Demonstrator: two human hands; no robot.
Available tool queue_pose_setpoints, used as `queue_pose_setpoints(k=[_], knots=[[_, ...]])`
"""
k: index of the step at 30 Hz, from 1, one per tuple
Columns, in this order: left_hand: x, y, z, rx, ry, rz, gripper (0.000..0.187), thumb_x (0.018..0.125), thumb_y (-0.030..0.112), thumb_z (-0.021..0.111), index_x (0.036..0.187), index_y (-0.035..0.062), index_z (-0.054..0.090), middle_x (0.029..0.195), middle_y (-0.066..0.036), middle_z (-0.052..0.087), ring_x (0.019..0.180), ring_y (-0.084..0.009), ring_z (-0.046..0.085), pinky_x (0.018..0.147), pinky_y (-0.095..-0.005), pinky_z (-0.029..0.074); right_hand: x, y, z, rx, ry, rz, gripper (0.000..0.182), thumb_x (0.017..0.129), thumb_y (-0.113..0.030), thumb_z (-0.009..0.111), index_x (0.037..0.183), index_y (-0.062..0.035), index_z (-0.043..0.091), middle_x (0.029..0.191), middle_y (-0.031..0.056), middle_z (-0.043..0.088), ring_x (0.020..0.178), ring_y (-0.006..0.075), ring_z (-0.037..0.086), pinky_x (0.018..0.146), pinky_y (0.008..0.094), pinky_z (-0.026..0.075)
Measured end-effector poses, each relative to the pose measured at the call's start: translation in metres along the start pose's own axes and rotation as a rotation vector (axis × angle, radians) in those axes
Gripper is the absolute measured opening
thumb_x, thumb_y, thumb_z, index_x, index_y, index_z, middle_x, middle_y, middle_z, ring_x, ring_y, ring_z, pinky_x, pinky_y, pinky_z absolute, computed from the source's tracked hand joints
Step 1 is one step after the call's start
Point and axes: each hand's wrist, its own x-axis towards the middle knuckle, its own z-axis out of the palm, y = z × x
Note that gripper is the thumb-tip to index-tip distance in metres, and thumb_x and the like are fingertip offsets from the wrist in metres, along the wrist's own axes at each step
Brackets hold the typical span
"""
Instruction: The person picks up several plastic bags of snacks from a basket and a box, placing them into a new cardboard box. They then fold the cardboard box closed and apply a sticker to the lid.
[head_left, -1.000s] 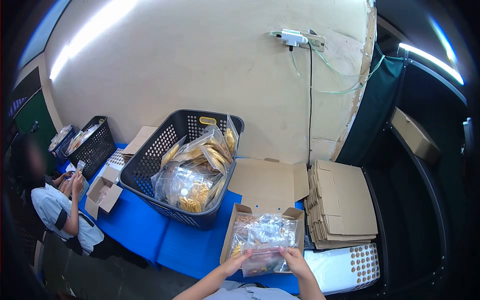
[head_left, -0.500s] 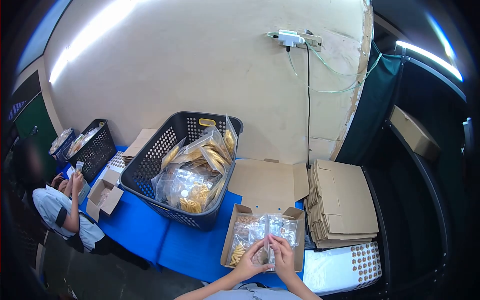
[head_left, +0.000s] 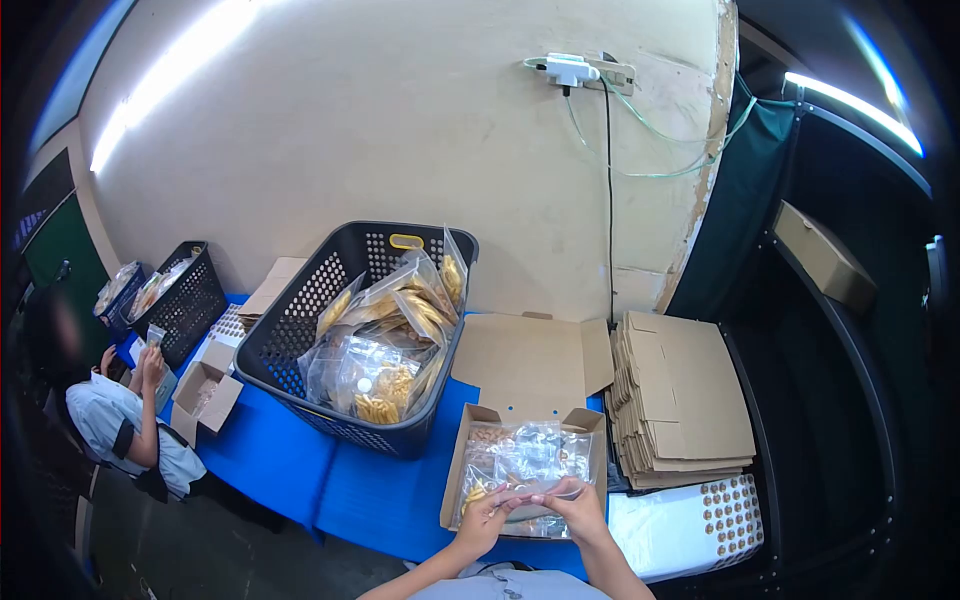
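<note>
Both hands hold a clear plastic bag [head_left: 522, 502] by its top edge, stretched flat between them. My left hand [head_left: 485, 520] pinches its left end, and my right hand [head_left: 581, 512] grips the right end with bent fingers. What the bag contains is hard to make out. Beneath it stands an open cardboard box [head_left: 450, 490], its lid [head_left: 535, 360] folded back. Several clear bags of snacks [head_left: 540, 440] lie inside the box, some with brown pieces, one with yellow sticks at the left.
A black basket [head_left: 290, 370] of bagged snacks stands left of the box. To the right are stacked flat cartons [head_left: 690, 395] and a sheet of round stickers [head_left: 732, 520]. Farther left, a person [head_left: 130, 420] holds a small packet beside a small open box [head_left: 205, 400].
The bag has gone from upright between my close-set hands to stretched sideways, lower down. My hands have moved apart, and more of the bags in the box now show.
</note>
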Motion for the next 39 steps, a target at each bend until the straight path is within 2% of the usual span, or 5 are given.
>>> queue_pose_setpoints(k=[13,17,23,32,39], knots=[[0.032,0.007,-0.026,-0.203,0.043,-0.121,0.042,0.099,0.034,0.044,0.124,0.0015,0.056,0.097,-0.012,0.069,0.073,-0.0152,0.067,0.068,-0.0249,0.052,-0.004,0.022,-0.007,-0.098,-0.17,0.004,0.052,0.089,-0.011,0.063,0.136,-0.0046,0.042,0.104,0.0082,0.064,0.092,0.0114,0.059,0.084,0.0266,0.047],[0.043,-0.015,-0.023,-0.129,0.178,0.016,0.044,0.096,0.02,0.052,0.135,0.0028,0.043,0.13,-0.016,0.05,0.108,-0.0218,0.058,0.091,-0.0328,0.047,0.013,0.057,-0.045,-0.061,0.105,0.128,0.064,0.084,-0.003,0.066,0.14,-0.0044,0.036,0.111,0.0132,0.06,0.098,0.015,0.059,0.084,0.028,0.049],[0.042,-0.063,-0.042,0.288,0.132,-0.061,0.051,0.089,0.01,0.056,0.136,0.007,0.036,0.131,-0.018,0.044,0.124,-0.0323,0.044,0.103,-0.0406,0.036,0.01,0.055,-0.074,-1.199,0.567,-0.362,0.062,0.08,-0.004,0.066,0.136,-0.0013,0.039,0.113,0.0199,0.052,0.098,0.0335,0.057,0.086,0.0406,0.045],[0.005,-0.147,-0.003,0.972,-0.513,-0.055,0.056,0.091,0.033,0.048,0.141,0.0119,0.034,0.15,-0.019,0.022,0.137,-0.0457,0.018,0.111,-0.0542,0.016,0.01,0.129,-0.064,-1.329,-0.043,-0.018,0.055,0.087,-0.038,0.059,0.137,-0.0195,0.046,0.137,0.028,0.04,0.127,0.0493,0.035,0.105,0.0495,0.031],[0.015,-0.134,-0.011,0.984,-0.554,-0.063,0.053,0.091,0.034,0.047,0.14,0.0138,0.037,0.149,-0.019,0.027,0.137,-0.0435,0.022,0.11,-0.0563,0.016,0.014,0.117,-0.079,-1.2,-0.063,-0.042,0.051,0.084,-0.027,0.063,0.133,-0.0168,0.05,0.133,0.0236,0.045,0.125,0.0413,0.041,0.104,0.045,0.034]])
